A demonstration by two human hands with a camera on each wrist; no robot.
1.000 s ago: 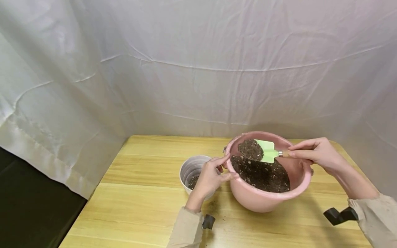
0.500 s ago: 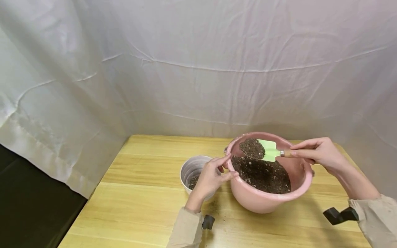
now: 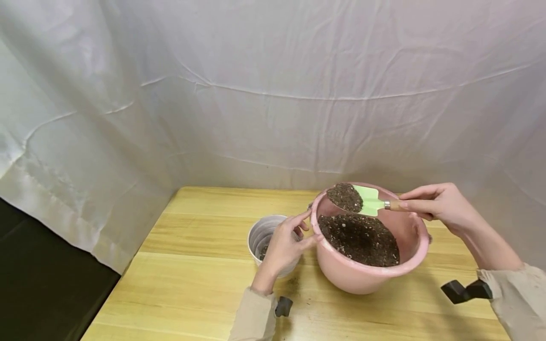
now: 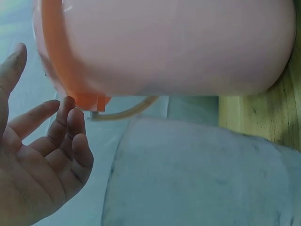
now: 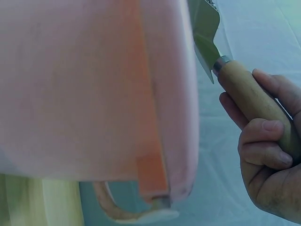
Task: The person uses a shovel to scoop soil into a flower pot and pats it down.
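A pink basin [image 3: 371,279] half full of dark soil [image 3: 360,239] stands on the wooden table [image 3: 200,284]. My right hand [image 3: 420,203] grips the wooden handle of a light green trowel [image 3: 368,201]. The trowel is held level above the basin's far rim, with a heap of soil [image 3: 344,196] on its blade. In the right wrist view the fingers [image 5: 268,155] curl round the handle [image 5: 249,96] beside the basin wall [image 5: 94,84]. My left hand [image 3: 290,237] sits relaxed between a small white pot [image 3: 261,232] and the basin. In the left wrist view its fingers [image 4: 70,136] lie loose just below the basin [image 4: 178,47].
The white pot holds a little soil at its bottom. A creased white cloth [image 3: 273,94] hangs close behind and to both sides. The table's left edge [image 3: 128,270] drops to a dark floor. Black wrist mounts [image 3: 465,291] sit on both sleeves.
The right hand has lifted the loaded trowel a little higher, from over the soil to above the basin's far rim. The left hand has hardly moved.
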